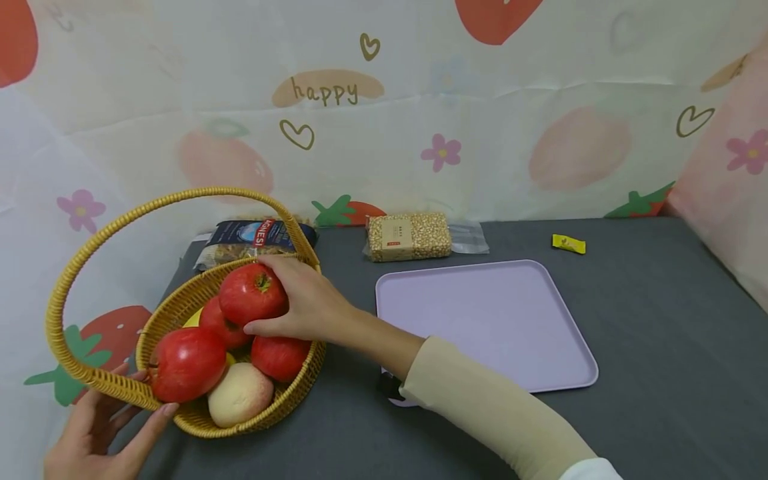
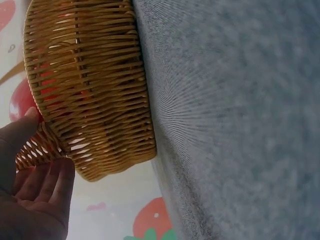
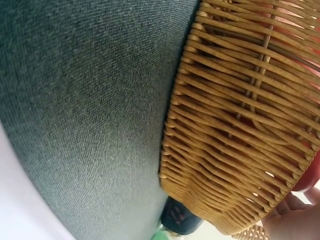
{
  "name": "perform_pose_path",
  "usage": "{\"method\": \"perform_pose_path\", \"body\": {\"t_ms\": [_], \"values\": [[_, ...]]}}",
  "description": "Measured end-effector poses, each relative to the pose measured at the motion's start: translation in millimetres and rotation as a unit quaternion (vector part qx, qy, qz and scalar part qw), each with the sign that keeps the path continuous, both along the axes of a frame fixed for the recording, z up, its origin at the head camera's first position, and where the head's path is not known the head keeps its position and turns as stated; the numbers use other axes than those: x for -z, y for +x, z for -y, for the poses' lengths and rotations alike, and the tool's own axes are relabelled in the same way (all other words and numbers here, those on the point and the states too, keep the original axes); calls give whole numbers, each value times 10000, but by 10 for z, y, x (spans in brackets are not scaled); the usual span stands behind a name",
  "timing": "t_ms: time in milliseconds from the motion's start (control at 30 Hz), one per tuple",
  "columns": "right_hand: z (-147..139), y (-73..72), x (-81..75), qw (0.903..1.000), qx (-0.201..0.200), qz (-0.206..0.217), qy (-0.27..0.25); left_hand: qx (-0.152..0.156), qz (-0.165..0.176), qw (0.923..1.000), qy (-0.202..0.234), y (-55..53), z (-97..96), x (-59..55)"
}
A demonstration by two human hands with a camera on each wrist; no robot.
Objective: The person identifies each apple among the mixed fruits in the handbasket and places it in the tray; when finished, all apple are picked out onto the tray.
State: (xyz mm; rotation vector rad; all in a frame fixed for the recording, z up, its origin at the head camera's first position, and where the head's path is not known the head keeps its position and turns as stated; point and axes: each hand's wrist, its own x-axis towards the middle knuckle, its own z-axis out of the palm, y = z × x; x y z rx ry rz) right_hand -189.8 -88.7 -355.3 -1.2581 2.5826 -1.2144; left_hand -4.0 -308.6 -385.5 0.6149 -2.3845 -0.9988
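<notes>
A yellow wicker basket point(image 1: 309, 383) with a tall hooped handle stands on the left, holding several red apples, a pale peach point(image 1: 240, 395) and something yellow mostly hidden beneath. My right hand point(image 1: 309, 300) grips the topmost apple point(image 1: 247, 293) at the basket's right side, thumb below and fingers over its far side. Where the handle meets the near-left rim, my left hand point(image 1: 102, 430) holds the basket, its thumb on the rim beside another apple point(image 1: 189, 363). In the left wrist view, the fingers of that hand point(image 2: 37, 200) lie against the outside of the wicker.
A lilac tray point(image 1: 486, 327) lies right of the basket, under the right forearm; a small black object point(image 1: 390, 385) shows at its near-left corner. Behind are a dark blue pasta bag point(image 1: 240, 233), a vacuum pack of pale grains point(image 1: 414, 237) and a small yellow packet point(image 1: 568, 244).
</notes>
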Motion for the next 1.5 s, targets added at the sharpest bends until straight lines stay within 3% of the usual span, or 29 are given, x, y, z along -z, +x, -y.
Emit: {"method": "perform_pose_path", "body": {"t_ms": [367,733,1200,1500], "values": [[32,5,28,9999,66,-30,-101,151,-39,9999,49,-3,-5,28],[64,15,38,9997,57,-40,-254,-194,270,9994,126,-10,23,43],[-20,8,10,9968,69,228,-760,-120,235,9995,198,-23,-37,23],[-144,110,10,9902,25,727,-1189,-184,132,9994,256,-16,-55,21]]}}
